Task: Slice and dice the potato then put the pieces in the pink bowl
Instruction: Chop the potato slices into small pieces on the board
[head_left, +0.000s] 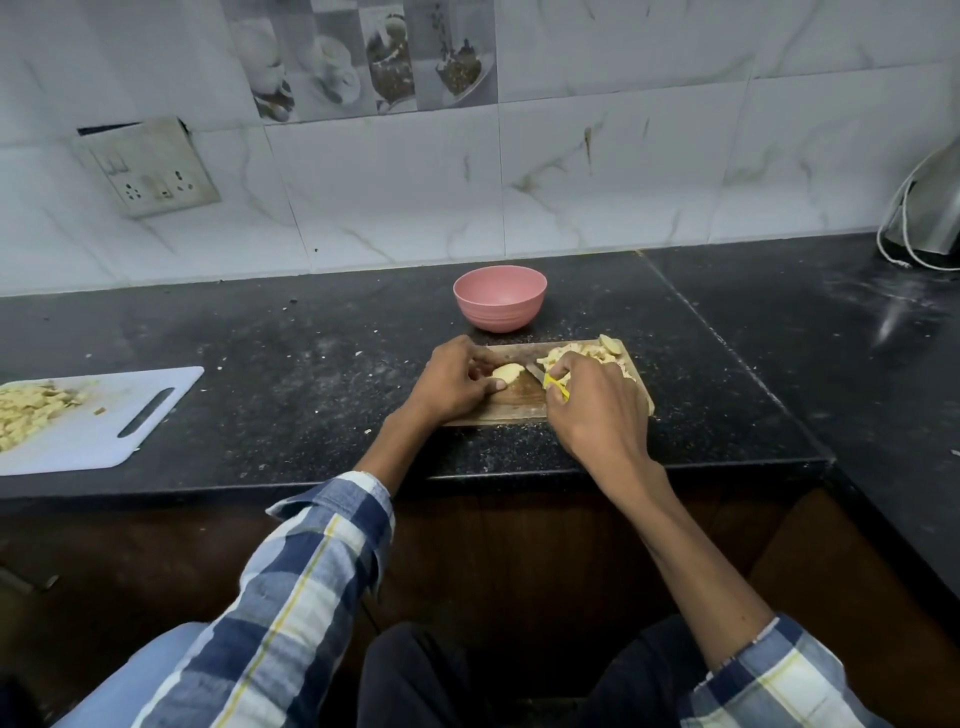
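Potato, a pale yellow peeled piece (508, 372), lies on the small brown wooden chopping board (511, 405) near the front edge of the black speckled stone counter (311, 374). The left hand (457, 382) curls its fingers and thumb round this piece and pins it to the board. The right hand (592, 405) is closed round the yellow handle of a knife (555, 387), whose short steel blade points toward the potato at about 10 o'clock from the fist. Beyond the right hand, at the board's 1 o'clock corner, sits a heap of cut pale potato pieces (587, 352).

At 12 o'clock from the board, just apart from it, stands the round pink bowl (500, 297); nothing shows inside it from here. Far off at 9 o'clock a white plastic cutting board with a slot handle (130, 415) carries another pile of chopped potato (31, 410). Crumbs and pale dust are scattered over the counter. Behind runs a wall of white marbled tiles (597, 171), with a grimy switch-and-socket plate (153, 169) at 10 o'clock and a strip of printed cup-and-food tiles (363, 57) above. At 2 o'clock a metal appliance with a white cord (930, 218) stands in the corner. Both arms wear blue-and-white checked sleeves (301, 582).
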